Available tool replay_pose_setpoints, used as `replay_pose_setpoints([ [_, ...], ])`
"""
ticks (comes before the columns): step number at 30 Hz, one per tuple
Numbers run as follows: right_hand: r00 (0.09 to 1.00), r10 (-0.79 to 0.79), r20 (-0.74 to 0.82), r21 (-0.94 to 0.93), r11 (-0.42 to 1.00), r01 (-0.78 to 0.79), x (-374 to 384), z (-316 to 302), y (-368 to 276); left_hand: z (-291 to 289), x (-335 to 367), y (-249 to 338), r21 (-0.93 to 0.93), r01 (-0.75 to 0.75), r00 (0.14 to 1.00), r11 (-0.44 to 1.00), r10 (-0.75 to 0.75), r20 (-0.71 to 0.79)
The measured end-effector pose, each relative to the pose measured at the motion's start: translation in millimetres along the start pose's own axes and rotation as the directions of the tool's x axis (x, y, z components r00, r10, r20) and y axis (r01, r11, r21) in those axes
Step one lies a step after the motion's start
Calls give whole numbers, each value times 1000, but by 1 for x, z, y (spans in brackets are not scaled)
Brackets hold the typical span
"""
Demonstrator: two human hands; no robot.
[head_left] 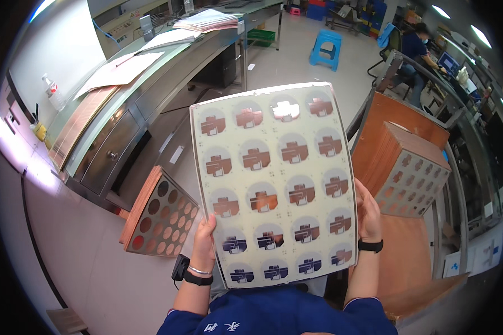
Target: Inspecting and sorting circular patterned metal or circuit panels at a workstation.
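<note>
I hold a large pale circuit-board panel up in front of me, nearly facing the camera. It carries rows of round pads with shiny copper patterns. My left hand grips its lower left edge, thumb on the front. On the lower right edge my right hand holds the panel, fingers wrapped behind it. Both wrists wear a black band; the left also has a thin silver bracelet.
A stack of similar panels leans at my left, another stack sits on an orange-brown surface at my right. A steel bench with papers runs along the left. A blue stool stands ahead; a seated person works far right.
</note>
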State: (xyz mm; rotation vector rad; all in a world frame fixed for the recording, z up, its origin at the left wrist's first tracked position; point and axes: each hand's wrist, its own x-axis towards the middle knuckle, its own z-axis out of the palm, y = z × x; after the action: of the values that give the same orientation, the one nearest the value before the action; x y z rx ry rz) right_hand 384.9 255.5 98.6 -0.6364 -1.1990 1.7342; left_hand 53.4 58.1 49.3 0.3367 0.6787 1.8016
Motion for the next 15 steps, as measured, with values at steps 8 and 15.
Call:
replay_pose_setpoints([
  [8, 988, -154, 14, -125, 980, 155, 17, 13, 3, 15, 9, 13, 195, -28, 998, 980, 37, -43],
  [15, 922, -386, -14, -174, 909, 378, 12, 44, -31, 56, 24, 44, 239, -310, 947, 920, 275, 167],
])
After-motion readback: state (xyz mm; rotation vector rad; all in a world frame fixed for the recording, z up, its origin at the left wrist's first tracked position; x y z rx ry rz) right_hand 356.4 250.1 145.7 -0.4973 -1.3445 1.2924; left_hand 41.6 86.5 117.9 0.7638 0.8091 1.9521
